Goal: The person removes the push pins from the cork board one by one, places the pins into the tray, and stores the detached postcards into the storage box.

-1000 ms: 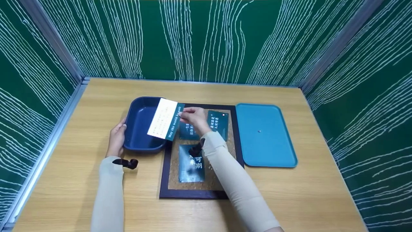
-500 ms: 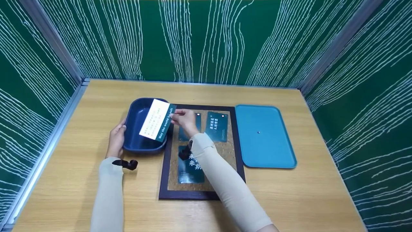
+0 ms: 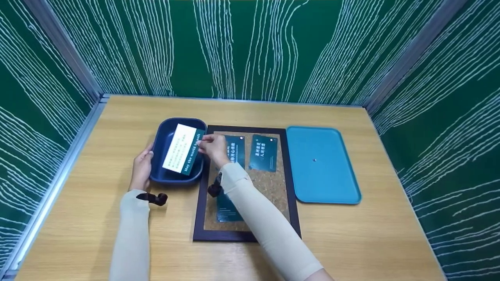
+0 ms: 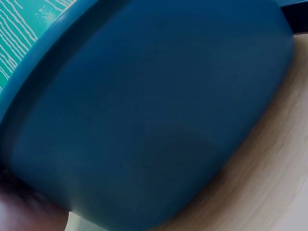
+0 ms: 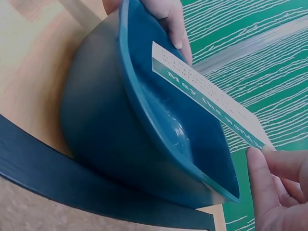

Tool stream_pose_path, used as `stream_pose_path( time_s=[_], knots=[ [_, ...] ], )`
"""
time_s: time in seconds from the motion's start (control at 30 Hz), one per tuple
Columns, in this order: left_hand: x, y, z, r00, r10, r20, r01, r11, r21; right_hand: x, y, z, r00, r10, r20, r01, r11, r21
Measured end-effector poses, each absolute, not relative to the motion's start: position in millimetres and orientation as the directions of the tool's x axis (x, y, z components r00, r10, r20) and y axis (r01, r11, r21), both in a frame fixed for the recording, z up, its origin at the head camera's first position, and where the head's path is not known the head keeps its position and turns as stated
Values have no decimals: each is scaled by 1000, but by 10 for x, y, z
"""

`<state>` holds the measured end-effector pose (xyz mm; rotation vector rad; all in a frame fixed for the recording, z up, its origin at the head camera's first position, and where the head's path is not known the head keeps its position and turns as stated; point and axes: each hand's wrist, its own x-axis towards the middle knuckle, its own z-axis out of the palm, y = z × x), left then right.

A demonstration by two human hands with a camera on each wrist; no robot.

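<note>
Head view: the left hand [image 3: 141,166] grips the left side of the blue bin [image 3: 159,164], fingers clamped on its wall. The right hand [image 3: 215,148], by the bin's right rim, pinches the white-and-green card [image 3: 182,149], tilted over the bin's opening. Right of the bin lies the corkboard [image 3: 273,187] with 3 green cards [image 3: 264,153], and farther right the teal tray [image 3: 326,168]. Left wrist view: the bin's outer wall dominates; a blur beside it is probably the left hand. Right wrist view: thumb and fingertips clamp the card's end near the bin
</note>
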<state>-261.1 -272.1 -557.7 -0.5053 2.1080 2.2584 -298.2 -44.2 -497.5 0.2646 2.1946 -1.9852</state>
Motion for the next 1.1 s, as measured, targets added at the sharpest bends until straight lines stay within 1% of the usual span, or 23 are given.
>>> stream_pose_path(
  time_s=[0.3,0.4,0.53,0.63,0.9,1.1],
  knots=[
    [-2614,-2701,-5556,-950,-217,-225,-217,-61,974,-2958,-573,-5017,-973,24,-228,229,160,-960],
    [-2609,-2694,-5557,-952,-218,-215,-206,-62,977,-2948,-627,-5034,-981,7,-195,194,177,-965],
    [-2606,-2697,-5555,-957,-214,-196,-188,-59,980,-2934,-686,-5052,-992,-28,-122,113,226,-968],
    [-2600,-2701,-5532,-959,-209,-194,-183,-69,981,-2924,-712,-5066,-994,-52,-94,78,263,-962],
    [-2494,-2645,-5348,-956,-201,-213,-197,-96,976,-2920,-726,-5103,-991,-64,-121,95,320,-943],
    [-2489,-2640,-5334,-952,-208,-225,-211,-87,974,-2946,-715,-5145,-988,-72,-137,101,376,-921]
  ],
)
